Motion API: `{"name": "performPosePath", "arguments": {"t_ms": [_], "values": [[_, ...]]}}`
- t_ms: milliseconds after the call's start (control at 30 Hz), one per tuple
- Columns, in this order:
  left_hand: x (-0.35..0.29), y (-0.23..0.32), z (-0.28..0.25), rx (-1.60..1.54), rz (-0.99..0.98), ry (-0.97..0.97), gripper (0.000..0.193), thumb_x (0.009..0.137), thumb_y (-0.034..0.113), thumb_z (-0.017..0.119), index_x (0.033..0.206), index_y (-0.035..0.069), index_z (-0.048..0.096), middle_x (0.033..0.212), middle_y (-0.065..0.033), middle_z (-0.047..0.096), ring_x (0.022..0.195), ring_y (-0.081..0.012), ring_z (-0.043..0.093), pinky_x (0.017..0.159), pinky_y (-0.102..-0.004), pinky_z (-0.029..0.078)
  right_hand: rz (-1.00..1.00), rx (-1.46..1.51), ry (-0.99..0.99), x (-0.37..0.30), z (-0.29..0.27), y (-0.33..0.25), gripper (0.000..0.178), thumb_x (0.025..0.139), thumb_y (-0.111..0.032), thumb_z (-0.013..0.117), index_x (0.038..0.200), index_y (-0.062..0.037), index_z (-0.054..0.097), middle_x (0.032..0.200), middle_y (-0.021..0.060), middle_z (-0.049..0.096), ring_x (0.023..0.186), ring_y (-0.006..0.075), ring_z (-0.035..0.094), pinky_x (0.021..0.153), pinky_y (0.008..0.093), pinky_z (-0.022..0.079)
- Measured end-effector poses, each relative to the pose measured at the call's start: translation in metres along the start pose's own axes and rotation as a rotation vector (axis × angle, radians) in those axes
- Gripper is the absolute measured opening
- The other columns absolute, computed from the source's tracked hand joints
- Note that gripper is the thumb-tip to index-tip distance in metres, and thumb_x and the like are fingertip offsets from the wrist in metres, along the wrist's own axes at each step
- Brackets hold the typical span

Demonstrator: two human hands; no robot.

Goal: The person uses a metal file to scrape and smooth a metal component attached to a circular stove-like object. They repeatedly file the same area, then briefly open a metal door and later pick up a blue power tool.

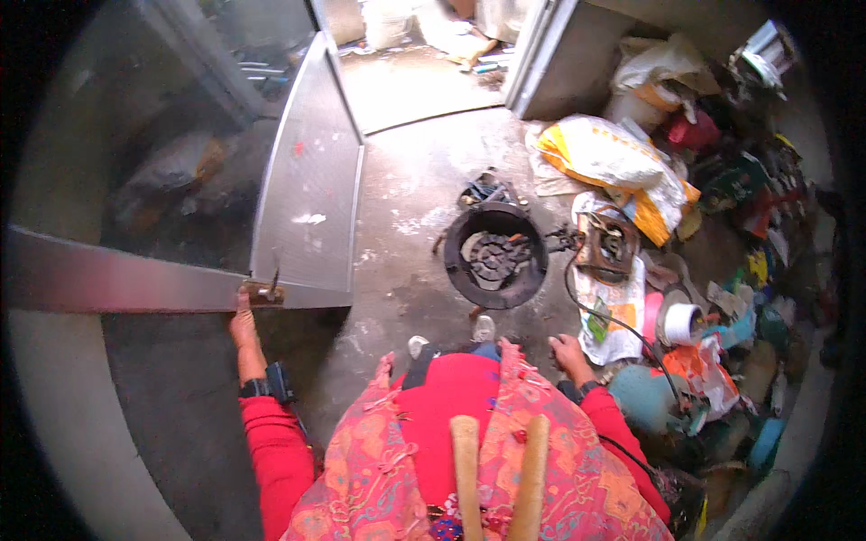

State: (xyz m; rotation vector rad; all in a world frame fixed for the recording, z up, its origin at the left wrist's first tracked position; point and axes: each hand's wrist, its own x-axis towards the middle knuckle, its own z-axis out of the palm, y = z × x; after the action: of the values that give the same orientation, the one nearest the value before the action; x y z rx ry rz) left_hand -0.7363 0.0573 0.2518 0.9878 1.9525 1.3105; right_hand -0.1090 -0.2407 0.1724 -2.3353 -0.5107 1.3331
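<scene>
My left hand [244,335] is at the edge of a grey metal door [135,275], its fingers closed on it beside a brass-coloured latch [263,293]. The door's broad grey panel [311,171] stands beyond the latch. My right hand [570,354] hangs low at my right side with its fingers curled; its palm is hidden, so I cannot see whether it holds anything. Ahead of me on the floor stands a round black iron stove [454,281], with grey-black chunks [496,257] inside it.
A rusty burner [612,243] sits right of the stove, with a dark hose [622,323] trailing from it. Sacks [604,153], a white roll [681,323] and mixed rubbish crowd the right wall. A bright doorway [433,81] opens ahead.
</scene>
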Motion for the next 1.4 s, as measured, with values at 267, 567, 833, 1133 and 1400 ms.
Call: {"name": "performPosePath", "arguments": {"t_ms": [267,567,833,1133,1400], "values": [[0.009,-0.022,0.004,-0.002,0.115,0.006,0.066,0.079,0.047,0.071,0.118,-0.005,0.057,0.118,-0.0098,0.059,0.101,-0.0197,0.053,0.092,-0.0326,0.04,-0.044,0.003,0.068,-0.01,-0.005,-0.002,0.03,0.085,-0.026,0.061,0.089,0.0041,0.061,0.064,0.0095,0.06,0.052,0.0173,0.057,0.046,0.0354,0.044],[-0.13,-0.053,0.027,-0.012,-0.17,-0.31,0.069,0.091,0.035,0.059,0.136,-0.01,0.032,0.134,-0.0187,0.047,0.122,-0.0213,0.045,0.105,-0.0339,0.032,0.031,-0.039,0.123,-0.002,0.011,-0.005,0.033,0.084,-0.031,0.061,0.081,0.0017,0.064,0.064,0.0076,0.061,0.053,0.0183,0.058,0.049,0.0359,0.045],[-0.082,-0.004,0.097,0.125,0.109,-0.466,0.068,0.088,0.041,0.059,0.129,-0.01,0.043,0.13,-0.0262,0.049,0.123,-0.0312,0.047,0.102,-0.0366,0.035,-0.195,-0.17,0.116,0.044,0.023,-0.027,0.028,0.084,-0.027,0.062,0.081,0.0007,0.064,0.064,0.01,0.061,0.051,0.0193,0.055,0.048,0.0357,0.041],[-0.002,0.071,0.197,0.217,0.198,-0.629,0.061,0.088,0.038,0.059,0.126,-0.009,0.049,0.128,-0.0222,0.053,0.12,-0.028,0.05,0.101,-0.0345,0.037,-0.124,0.167,0.047,0.125,0.076,-0.111,0.027,0.077,-0.016,0.062,0.1,-0.002,0.064,0.074,0.0079,0.065,0.057,0.0194,0.059,0.051,0.035,0.046],[0.093,0.056,0.227,0.313,-0.133,-0.59,0.05,0.091,0.043,0.053,0.113,-0.002,0.06,0.11,-0.0116,0.06,0.09,-0.0177,0.056,0.08,-0.0296,0.042,0.16,0.479,-0.123,0.135,0.077,-0.166,0.026,0.086,-0.015,0.054,0.111,-0.0098,0.061,0.068,0.0014,0.058,0.045,0.0127,0.049,0.038,0.0292,0.037]]}}
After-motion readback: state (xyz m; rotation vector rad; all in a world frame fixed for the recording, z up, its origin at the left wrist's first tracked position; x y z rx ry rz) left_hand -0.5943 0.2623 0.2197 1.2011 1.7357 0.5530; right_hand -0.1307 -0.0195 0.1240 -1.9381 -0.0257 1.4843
